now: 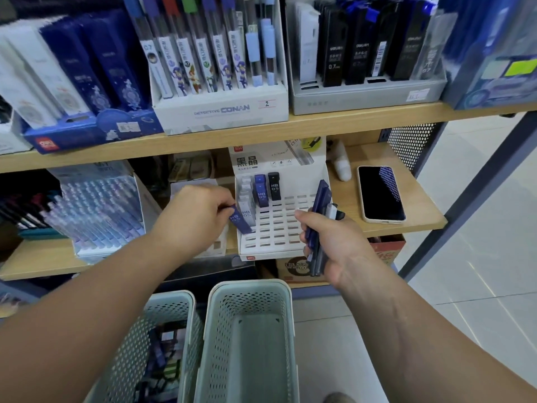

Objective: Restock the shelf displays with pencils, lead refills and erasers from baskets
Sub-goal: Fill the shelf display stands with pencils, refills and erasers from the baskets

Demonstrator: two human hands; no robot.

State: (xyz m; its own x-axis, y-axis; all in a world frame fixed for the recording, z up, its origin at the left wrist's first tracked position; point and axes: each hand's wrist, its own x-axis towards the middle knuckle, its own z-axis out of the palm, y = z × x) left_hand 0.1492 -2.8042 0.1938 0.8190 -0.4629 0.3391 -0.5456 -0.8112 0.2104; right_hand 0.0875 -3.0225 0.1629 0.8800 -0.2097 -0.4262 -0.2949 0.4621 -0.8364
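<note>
Far to the left of the left hand, a box of clear-sleeved pens leans on the lower shelf, and it plays no part in this step. The left hand itself pinches one blue lead refill case between thumb and fingers, tilted, with its lower end just at the left edge of the white slotted display tray. Directly beyond that case, toward the back of the tray, stands a row of white HB cases, then a blue pair and a single black case. Most of the slots between the two hands are bare, so the refill restocking looks only just begun.

The right hand, at the tray's right edge, is closed around a bundle of further refill cases, mostly dark blue with a white and a black one showing near the top. Beyond and right of this hand, a phone lies flat on the shelf. Below both wrists sit two perforated baskets: the left basket holds mixed stock, and the right basket shows a bare floor.

The next move calls for righting the blue case and lowering it into an open slot, probably in front of the blue pair, while the right hand keeps its bundle steady as supply.
</note>
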